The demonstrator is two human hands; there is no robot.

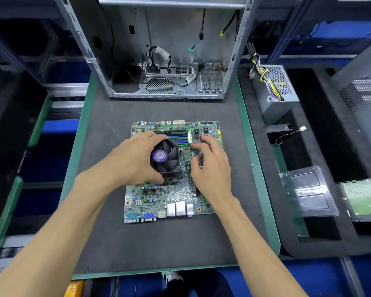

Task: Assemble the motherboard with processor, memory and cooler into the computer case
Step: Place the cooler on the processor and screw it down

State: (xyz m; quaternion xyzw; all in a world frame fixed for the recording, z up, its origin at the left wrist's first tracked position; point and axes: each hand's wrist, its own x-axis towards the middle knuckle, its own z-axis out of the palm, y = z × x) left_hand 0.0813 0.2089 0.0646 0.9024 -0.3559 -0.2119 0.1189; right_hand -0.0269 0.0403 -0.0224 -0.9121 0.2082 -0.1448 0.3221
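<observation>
A green motherboard lies flat on the dark mat in the middle of the bench. A black cooler fan with a purple centre label sits on it. My left hand grips the cooler from its left side, fingers curled round its top and bottom edges. My right hand rests on the board just right of the cooler, fingers bent down onto the components. Blue and green memory slots show above the cooler, with a memory stick seated behind them. The open grey computer case stands at the far side of the mat.
A grey power supply with yellow and black cables lies to the right of the case. A clear plastic tray and a hard drive sit on black foam at right. The mat has a green raised border.
</observation>
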